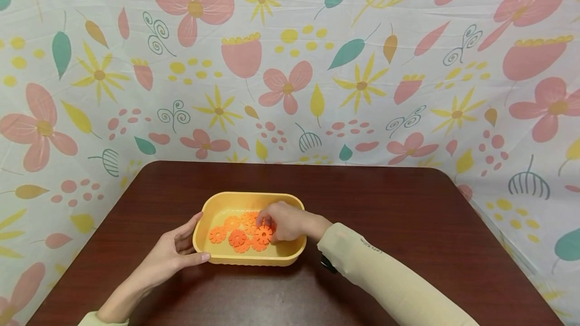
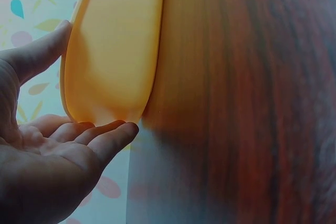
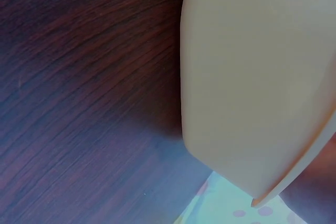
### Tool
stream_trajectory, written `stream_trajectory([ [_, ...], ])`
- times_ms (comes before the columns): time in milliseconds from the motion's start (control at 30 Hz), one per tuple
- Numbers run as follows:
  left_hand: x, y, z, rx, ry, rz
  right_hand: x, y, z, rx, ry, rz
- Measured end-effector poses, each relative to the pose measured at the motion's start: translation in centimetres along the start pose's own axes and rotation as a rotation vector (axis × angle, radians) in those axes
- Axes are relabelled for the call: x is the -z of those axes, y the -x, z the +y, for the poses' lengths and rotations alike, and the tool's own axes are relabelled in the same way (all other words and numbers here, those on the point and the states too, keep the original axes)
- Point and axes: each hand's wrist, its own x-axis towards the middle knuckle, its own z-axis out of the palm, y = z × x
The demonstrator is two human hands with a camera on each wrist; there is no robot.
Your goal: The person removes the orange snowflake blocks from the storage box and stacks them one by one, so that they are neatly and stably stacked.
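Note:
A yellow plastic basin stands on the table with several orange, notched, flower-shaped interlocking discs inside. My left hand holds the basin's left end, its thumb at the front corner and its fingers against the side. The left wrist view shows this hand against the basin's wall. Reaching over the right rim, my right hand has its fingers curled down among the discs and pinches one orange disc. Its fingertips are partly hidden. In the right wrist view the basin's outer wall covers most of that hand.
The basin sits near the middle of a dark reddish-brown wooden table. Behind the table hangs a white cloth printed with flowers and leaves. A dark band shows beneath the right sleeve.

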Motion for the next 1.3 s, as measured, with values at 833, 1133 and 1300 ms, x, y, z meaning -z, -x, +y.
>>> stream_trajectory([
  [833,0.1,0.0,-0.1,0.004,0.002,0.001,0.8,0.6,0.0,0.043,-0.083,0.054],
  [1133,0.1,0.0,0.0,0.007,0.006,0.005,1.6,1.5,0.3,0.074,-0.133,0.107],
  [1300,0.1,0.0,0.0,0.001,0.011,0.003,2.5,2.5,0.5,0.080,-0.155,0.157],
])
